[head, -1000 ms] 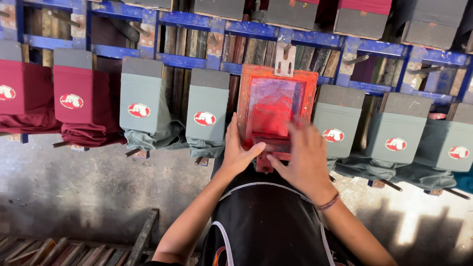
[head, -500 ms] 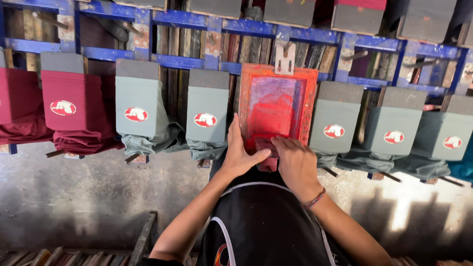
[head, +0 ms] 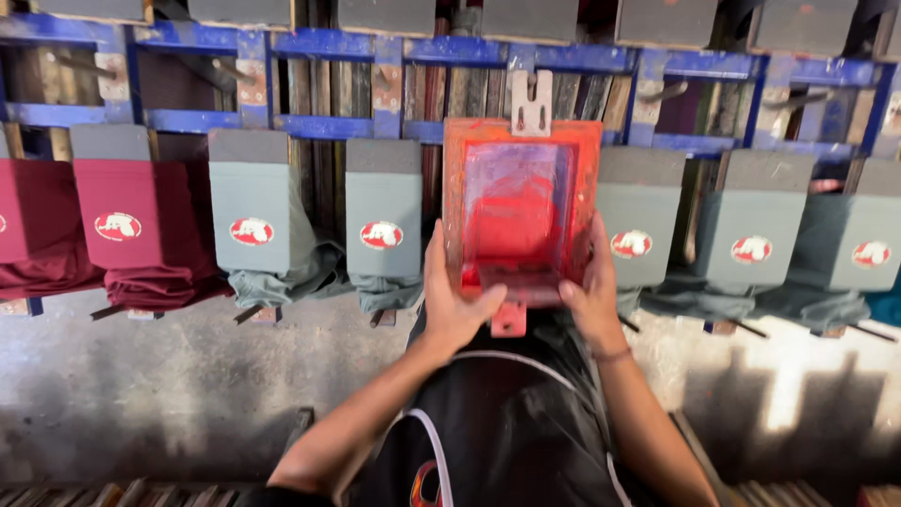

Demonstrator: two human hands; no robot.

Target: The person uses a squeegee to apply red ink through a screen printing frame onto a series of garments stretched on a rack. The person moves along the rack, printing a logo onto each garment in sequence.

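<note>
A red-stained printing screen frame [head: 521, 141] lies flat on a board in the middle of the row, its mesh smeared with red ink. My left hand [head: 452, 299] grips the frame's lower left side, thumb across the near rail. On the lower right side my right hand [head: 591, 296] holds the frame, a thin band on its wrist. A small red block [head: 509, 319] sticks out below the frame between my two hands. The garment under the frame is hidden.
Grey-green shirts with round red-and-white prints hang on boards at left [head: 250, 214], [head: 382, 218] and right [head: 634, 230], [head: 751, 235], [head: 868, 246]. Maroon shirts [head: 120, 230] are at far left. A blue metal rack [head: 366, 47] runs behind. Below lies a concrete floor [head: 141, 394].
The view has moved closer. My right hand left the frame's middle for its lower right side, and both hands now grip the frame by its near corners.
</note>
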